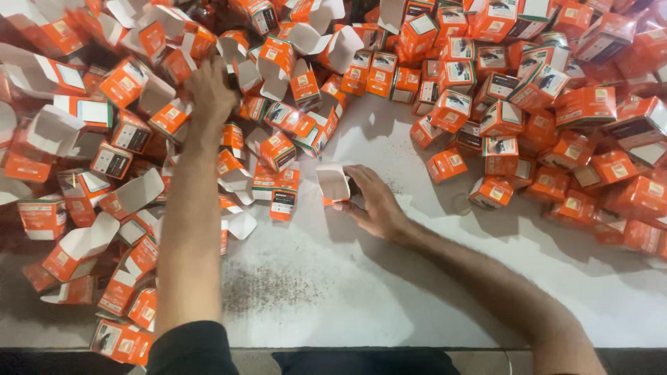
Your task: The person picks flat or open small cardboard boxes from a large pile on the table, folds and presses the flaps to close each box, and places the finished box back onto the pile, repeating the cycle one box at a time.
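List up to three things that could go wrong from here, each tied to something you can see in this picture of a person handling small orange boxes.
1. The left hand reaches deep into the open boxes; the forearm may crush flaps beneath it.
2. The right hand holds an open box near the closed boxes; the two heaps could get mixed.
3. Dark grit on the table might get into open boxes.

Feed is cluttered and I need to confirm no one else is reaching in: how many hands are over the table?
2. The left hand reaches into the open orange boxes upper left; the right hand holds an open box at the centre of the white table. The piles could hide others.
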